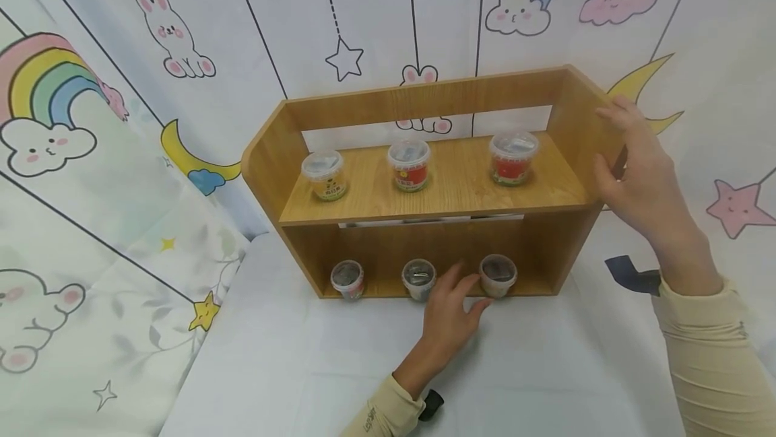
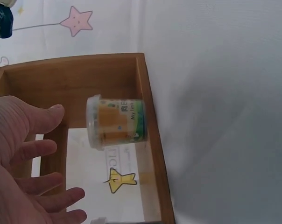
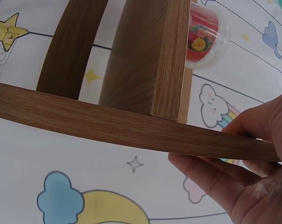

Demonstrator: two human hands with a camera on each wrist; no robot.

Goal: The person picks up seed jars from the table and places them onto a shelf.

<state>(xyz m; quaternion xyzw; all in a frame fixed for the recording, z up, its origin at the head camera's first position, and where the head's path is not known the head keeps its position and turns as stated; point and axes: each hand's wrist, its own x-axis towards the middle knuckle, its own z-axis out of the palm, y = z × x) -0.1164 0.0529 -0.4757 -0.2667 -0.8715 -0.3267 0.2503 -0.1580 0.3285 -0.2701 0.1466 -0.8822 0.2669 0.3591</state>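
A wooden two-tier shelf (image 1: 461, 184) stands against the patterned cloth. My right hand (image 1: 645, 171) grips its right side panel (image 3: 215, 143), thumb on one face and fingers on the other. Low in front of the bottom tier, my left hand (image 1: 451, 309) has its fingers spread, with nothing in them. Nearest to it is the right-hand lidded tub (image 1: 498, 277) on that tier. The left wrist view shows this tub (image 2: 120, 122) with an orange label, a small gap away from the thumb and fingers.
Two more tubs, one in the middle (image 1: 419, 279) and one at the left (image 1: 348, 279), sit on the bottom tier. Above them, the upper board holds a yellow-labelled tub (image 1: 327, 178) and two red-labelled tubs (image 1: 410, 166). White cloth (image 1: 291, 363) covers the table.
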